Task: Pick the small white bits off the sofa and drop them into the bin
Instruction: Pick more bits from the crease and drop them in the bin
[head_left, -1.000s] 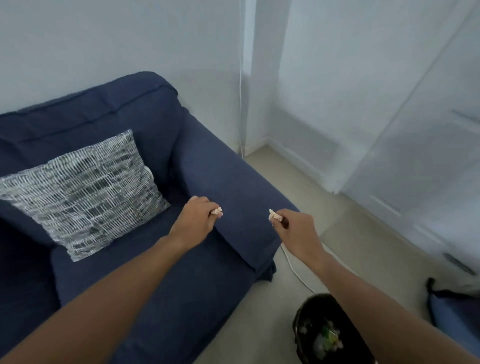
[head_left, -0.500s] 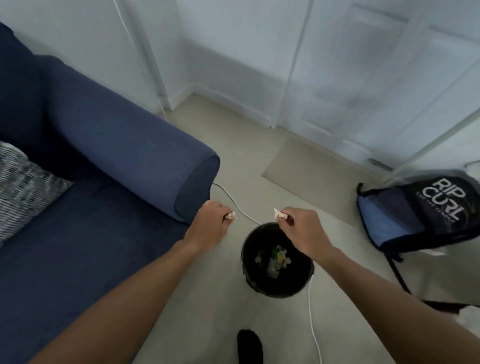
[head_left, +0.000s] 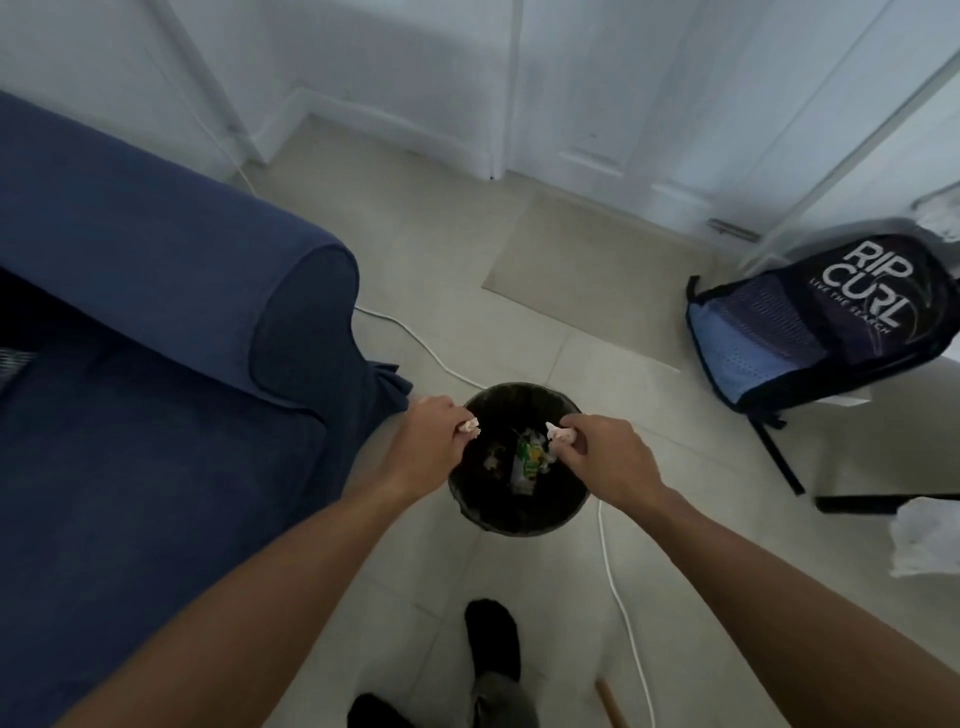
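Observation:
A round black bin (head_left: 519, 519) stands on the tiled floor beside the sofa's front corner, with scraps of rubbish inside. My left hand (head_left: 431, 447) hovers over the bin's left rim, fingertips pinched on a small white bit (head_left: 470, 426). Over the right rim, my right hand (head_left: 605, 457) pinches another small white bit (head_left: 555, 431). The dark blue sofa (head_left: 156, 364) fills the left side, its rounded armrest ending just left of the bin.
A white cable (head_left: 621, 597) runs across the floor behind and to the right of the bin. A black and blue backpack (head_left: 810, 322) leans at the right. My dark-socked feet (head_left: 491, 639) stand below the bin. White doors and skirting line the back.
My view swung from the sofa seat to the floor. Both hands carried their white bits away from the armrest and now hang over the bin's opening.

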